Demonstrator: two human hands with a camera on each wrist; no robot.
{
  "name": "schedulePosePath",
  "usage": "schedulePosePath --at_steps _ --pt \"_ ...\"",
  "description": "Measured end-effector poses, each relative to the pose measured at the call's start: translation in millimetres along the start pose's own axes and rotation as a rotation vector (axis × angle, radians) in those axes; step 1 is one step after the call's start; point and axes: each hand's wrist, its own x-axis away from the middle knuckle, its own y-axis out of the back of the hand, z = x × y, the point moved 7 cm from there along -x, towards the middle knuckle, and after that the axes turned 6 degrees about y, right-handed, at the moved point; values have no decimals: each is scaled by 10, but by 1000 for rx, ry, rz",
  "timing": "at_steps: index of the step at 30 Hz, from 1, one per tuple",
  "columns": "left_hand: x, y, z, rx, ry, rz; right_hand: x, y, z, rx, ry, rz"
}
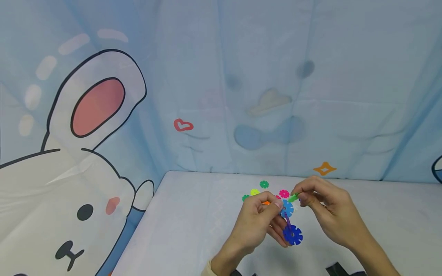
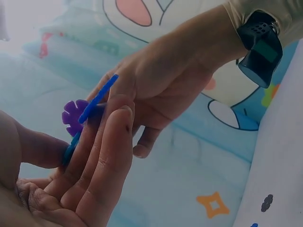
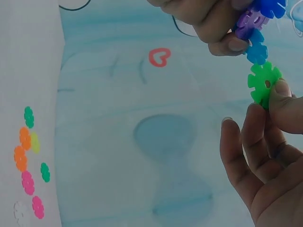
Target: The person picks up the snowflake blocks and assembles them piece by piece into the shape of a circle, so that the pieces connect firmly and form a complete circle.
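My left hand (image 1: 253, 218) pinches a light blue notched disc (image 1: 287, 208) between thumb and fingers. That disc is joined to a purple disc (image 3: 252, 22) and a dark blue disc (image 1: 293, 235), making a short chain that hangs beside the left fingers. My right hand (image 1: 333, 211) pinches a bright green notched disc (image 3: 263, 84) by its edge, thumb on one side and fingertips on the other. In the right wrist view the green disc's rim is right at the light blue disc's edge. The left wrist view shows the chain partly hidden behind fingers.
Loose flower-shaped discs lie on the white table (image 1: 193, 214) behind the hands: green (image 1: 264, 184), yellow (image 1: 254, 192), pink (image 1: 284, 193) and orange (image 3: 20, 158), with a white one (image 3: 20, 213). A blue printed curtain (image 1: 207, 76) hangs behind the table.
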Motion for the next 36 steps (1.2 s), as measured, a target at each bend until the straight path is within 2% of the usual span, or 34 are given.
schedulePosePath --at_steps 11,14,22,25,30,36 --pt "9 4 4 5 8 26 -9 -8 59 11 30 22" --pt "12 -10 3 2 11 32 -7 7 96 48 60 16" --pt "19 -42 16 -3 1 34 5 15 107 81 59 -19" --pt "24 -36 14 -1 0 28 13 -1 103 60 73 -32" --pt "36 -14 -7 -9 -10 21 29 -43 44 -33 33 -21" --pt "43 -9 -32 -11 -22 52 44 -84 -6 -105 6 -11"
